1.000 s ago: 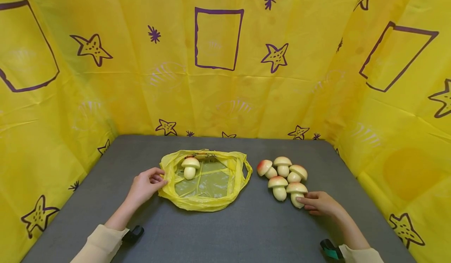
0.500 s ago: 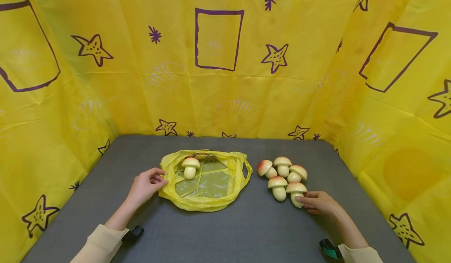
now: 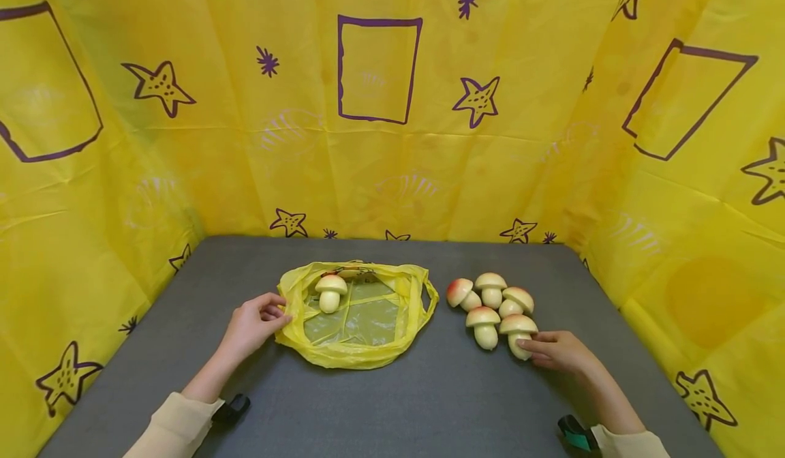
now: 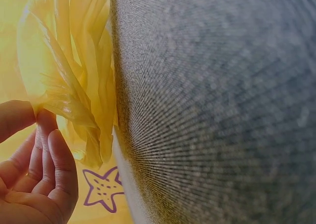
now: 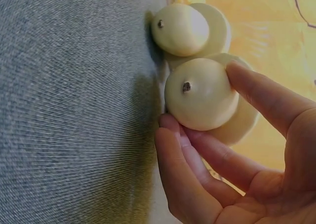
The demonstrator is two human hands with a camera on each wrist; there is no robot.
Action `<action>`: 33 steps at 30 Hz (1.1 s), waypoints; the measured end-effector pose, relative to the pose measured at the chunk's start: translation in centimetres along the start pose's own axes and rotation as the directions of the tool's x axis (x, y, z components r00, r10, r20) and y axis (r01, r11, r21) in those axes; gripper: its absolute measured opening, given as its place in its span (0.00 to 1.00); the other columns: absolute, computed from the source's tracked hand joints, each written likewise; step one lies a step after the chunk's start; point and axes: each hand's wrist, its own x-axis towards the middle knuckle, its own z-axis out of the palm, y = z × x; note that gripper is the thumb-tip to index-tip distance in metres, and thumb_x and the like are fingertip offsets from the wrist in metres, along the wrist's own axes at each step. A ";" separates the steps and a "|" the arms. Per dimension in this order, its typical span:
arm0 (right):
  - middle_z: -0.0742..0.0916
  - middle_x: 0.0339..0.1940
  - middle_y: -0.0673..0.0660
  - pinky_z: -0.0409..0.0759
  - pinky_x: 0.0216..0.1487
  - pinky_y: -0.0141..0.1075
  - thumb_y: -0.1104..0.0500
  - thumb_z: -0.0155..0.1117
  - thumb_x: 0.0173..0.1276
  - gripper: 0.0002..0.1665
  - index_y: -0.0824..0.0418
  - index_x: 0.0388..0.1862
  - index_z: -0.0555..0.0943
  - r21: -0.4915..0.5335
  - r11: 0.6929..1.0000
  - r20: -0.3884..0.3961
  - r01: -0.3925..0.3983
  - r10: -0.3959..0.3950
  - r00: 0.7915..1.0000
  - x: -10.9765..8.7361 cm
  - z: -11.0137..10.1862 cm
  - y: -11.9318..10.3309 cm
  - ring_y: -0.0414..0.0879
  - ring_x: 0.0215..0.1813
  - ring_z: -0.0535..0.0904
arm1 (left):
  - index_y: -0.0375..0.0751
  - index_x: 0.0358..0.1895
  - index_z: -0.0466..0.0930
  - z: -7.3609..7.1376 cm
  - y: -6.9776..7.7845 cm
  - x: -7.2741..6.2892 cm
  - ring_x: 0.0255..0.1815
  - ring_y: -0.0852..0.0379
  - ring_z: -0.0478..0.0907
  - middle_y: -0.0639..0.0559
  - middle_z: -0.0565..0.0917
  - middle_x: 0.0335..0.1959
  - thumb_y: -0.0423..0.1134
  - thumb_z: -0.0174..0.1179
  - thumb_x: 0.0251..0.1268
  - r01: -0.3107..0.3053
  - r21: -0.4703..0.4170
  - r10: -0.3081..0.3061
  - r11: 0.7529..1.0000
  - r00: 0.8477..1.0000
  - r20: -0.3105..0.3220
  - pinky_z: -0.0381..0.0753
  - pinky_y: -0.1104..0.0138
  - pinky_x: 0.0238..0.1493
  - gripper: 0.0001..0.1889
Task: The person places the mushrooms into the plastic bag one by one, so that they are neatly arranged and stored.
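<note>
A yellow plastic bag (image 3: 358,356) lies with its mouth spread wide, and one toy mushroom (image 3: 330,294) is inside toward its left. My left hand (image 3: 257,318) pinches the bag's left rim between thumb and forefinger; the left wrist view shows the thin film (image 4: 61,93) gathered at the fingertips. On the right, my right hand (image 3: 561,352) grips the stem of the nearest toy mushroom (image 3: 518,325). In the right wrist view, the thumb presses one side of that pale round stem (image 5: 202,95) and the fingers the other.
Several more toy mushrooms with reddish caps stand or lean in a cluster beside it, among them a front one (image 3: 483,318) and a tilted one (image 3: 461,294). The grey table (image 3: 392,410) ends at a yellow patterned curtain (image 3: 380,172) on three sides.
My right hand and the nearest mushroom have shifted very slightly to the right, a little apart from its neighbour. The left hand and the bag have stayed put.
</note>
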 end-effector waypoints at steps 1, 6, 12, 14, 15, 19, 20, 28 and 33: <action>0.84 0.47 0.69 0.82 0.46 0.40 0.52 0.65 0.64 0.41 0.85 0.59 0.65 0.008 1.000 -0.006 0.000 0.000 1.000 -0.1 0.0 -0.1 0.49 0.45 0.84 | 0.37 0.45 0.79 0.0 0.0 0.0 0.29 0.59 0.76 0.49 0.83 0.31 0.40 0.68 0.55 -0.004 0.003 0.004 1.000 1.000 0.001 0.75 0.71 0.27 0.16; 0.86 0.42 0.61 0.82 0.44 0.39 0.52 0.66 0.63 0.38 0.83 0.57 0.69 0.018 1.000 -0.031 0.008 -0.007 0.999 -0.6 -0.1 -0.8 0.46 0.42 0.85 | 0.36 0.45 0.79 -0.1 -0.1 0.1 0.30 0.58 0.76 0.48 0.83 0.32 0.41 0.68 0.55 -0.011 0.008 0.011 1.000 1.000 0.006 0.75 0.71 0.27 0.17; 0.85 0.46 0.64 0.82 0.45 0.40 0.50 0.65 0.64 0.36 0.80 0.56 0.73 -0.026 0.999 -0.053 0.029 -0.030 0.998 -1.0 -0.1 -1.7 0.47 0.43 0.85 | 0.36 0.45 0.79 -0.2 -0.2 0.1 0.30 0.58 0.76 0.49 0.83 0.32 0.41 0.68 0.55 -0.018 0.007 0.018 1.000 1.000 0.005 0.75 0.72 0.27 0.17; 0.84 0.49 0.67 0.82 0.45 0.39 0.49 0.65 0.64 0.36 0.79 0.56 0.73 -0.042 0.999 -0.059 0.030 -0.033 0.998 -1.0 0.0 -2.0 0.47 0.43 0.85 | 0.36 0.45 0.79 -0.2 -0.2 0.1 0.30 0.58 0.76 0.49 0.83 0.32 0.41 0.68 0.55 -0.019 0.008 0.019 1.000 1.000 0.004 0.75 0.72 0.27 0.17; 0.83 0.51 0.68 0.82 0.45 0.39 0.49 0.65 0.64 0.36 0.79 0.56 0.73 -0.047 0.998 -0.063 0.029 -0.032 0.997 -1.0 0.0 -2.1 0.47 0.43 0.85 | 0.37 0.45 0.79 -0.2 -0.2 0.1 0.30 0.58 0.76 0.49 0.83 0.32 0.41 0.68 0.55 -0.018 0.008 0.018 1.000 1.000 0.003 0.75 0.72 0.27 0.17; 0.82 0.52 0.70 0.82 0.45 0.39 0.48 0.65 0.64 0.37 0.79 0.57 0.72 -0.064 0.997 -0.067 0.044 -0.048 0.997 -1.1 0.2 -2.7 0.48 0.44 0.85 | 0.38 0.45 0.79 -0.2 -0.2 0.1 0.30 0.59 0.76 0.49 0.83 0.31 0.40 0.68 0.55 -0.016 0.016 0.015 1.000 1.000 0.001 0.75 0.72 0.28 0.16; 0.83 0.51 0.69 0.82 0.45 0.38 0.48 0.65 0.63 0.37 0.78 0.57 0.73 -0.063 0.997 -0.070 0.045 -0.050 0.996 -1.1 0.3 -2.8 0.48 0.44 0.85 | 0.38 0.45 0.79 -0.2 -0.3 0.1 0.30 0.58 0.76 0.49 0.83 0.31 0.40 0.68 0.55 -0.014 0.016 0.014 1.000 1.000 0.001 0.75 0.72 0.28 0.16; 0.86 0.44 0.62 0.81 0.47 0.41 0.48 0.65 0.64 0.33 0.76 0.53 0.77 -0.081 0.994 -0.078 0.077 -0.084 0.993 -1.3 0.5 -4.1 0.48 0.43 0.86 | 0.37 0.46 0.79 -0.2 -0.3 0.1 0.30 0.59 0.76 0.49 0.83 0.32 0.42 0.68 0.55 -0.016 0.008 0.016 1.000 1.000 0.007 0.75 0.71 0.28 0.17; 0.87 0.42 0.62 0.81 0.47 0.42 0.49 0.65 0.64 0.35 0.78 0.55 0.74 -0.069 0.993 -0.069 0.097 -0.101 0.992 -1.3 0.6 -4.7 0.48 0.42 0.86 | 0.37 0.46 0.79 -0.2 -0.3 0.1 0.29 0.60 0.76 0.49 0.83 0.32 0.42 0.68 0.55 -0.014 0.007 0.014 1.000 1.000 0.006 0.75 0.72 0.28 0.17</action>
